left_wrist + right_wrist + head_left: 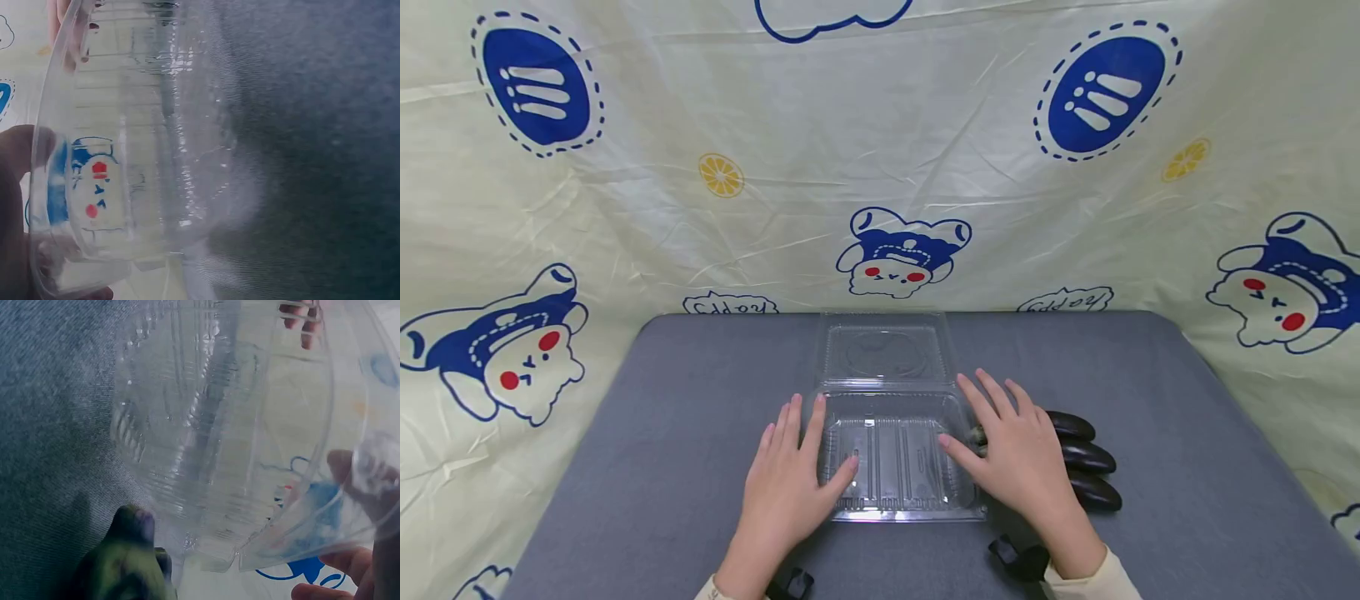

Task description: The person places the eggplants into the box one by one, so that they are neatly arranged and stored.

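Head view: where is the clear container (910, 515) relative to your left hand (793, 483) and right hand (1018, 458)?

"It lies between them; its opened lid (883, 350) extends forward of your left hand."

"How is each hand set?"

"Both are spread, one at each side edge; contact cannot be confirmed. Three eggplants (1088, 457) protrude right of your right hand, which partly covers them."

A clear, ribbed plastic container (891, 458) lies open on the desk (670, 467), its lid (883, 350) folded back behind. Three glossy dark eggplants (1088, 457) lie side by side just to its right.
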The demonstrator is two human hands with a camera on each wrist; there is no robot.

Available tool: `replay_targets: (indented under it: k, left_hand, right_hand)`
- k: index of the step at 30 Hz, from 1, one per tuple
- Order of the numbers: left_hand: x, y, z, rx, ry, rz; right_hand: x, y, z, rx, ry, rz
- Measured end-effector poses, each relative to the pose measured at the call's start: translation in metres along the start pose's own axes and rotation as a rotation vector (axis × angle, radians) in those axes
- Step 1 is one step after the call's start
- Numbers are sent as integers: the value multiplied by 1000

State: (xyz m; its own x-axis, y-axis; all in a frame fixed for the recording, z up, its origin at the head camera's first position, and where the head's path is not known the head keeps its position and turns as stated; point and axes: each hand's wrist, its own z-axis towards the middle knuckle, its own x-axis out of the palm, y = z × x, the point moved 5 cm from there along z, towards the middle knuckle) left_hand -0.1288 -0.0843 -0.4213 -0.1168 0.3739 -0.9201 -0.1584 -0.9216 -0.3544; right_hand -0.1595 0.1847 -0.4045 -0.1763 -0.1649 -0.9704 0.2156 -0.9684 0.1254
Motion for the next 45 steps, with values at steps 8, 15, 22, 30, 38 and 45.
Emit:
replay_targets:
  k: [8, 15, 22, 30, 38, 45]
  left_hand:
    - [5, 4, -9, 6, 11, -15]
    - [10, 10, -20, 0, 4, -42]
    - [15, 15, -31, -11, 5, -83]
    - [20, 17, -37, -19, 48, -132]
    - [24, 18, -40, 17, 32, -204]
    - [32, 22, -42, -45, 83, -382]
  right_hand:
    - [0, -7, -2, 8, 18, 9]
    - [-2, -23, -6, 11, 11, 16]
    - [-10, -49, -6, 13, 9, 18]
    - [-11, -83, -2, 55, 88, 11]
    - [0, -108, 2, 70, 196, 59]
    - [10, -123, 3, 74, 249, 142]
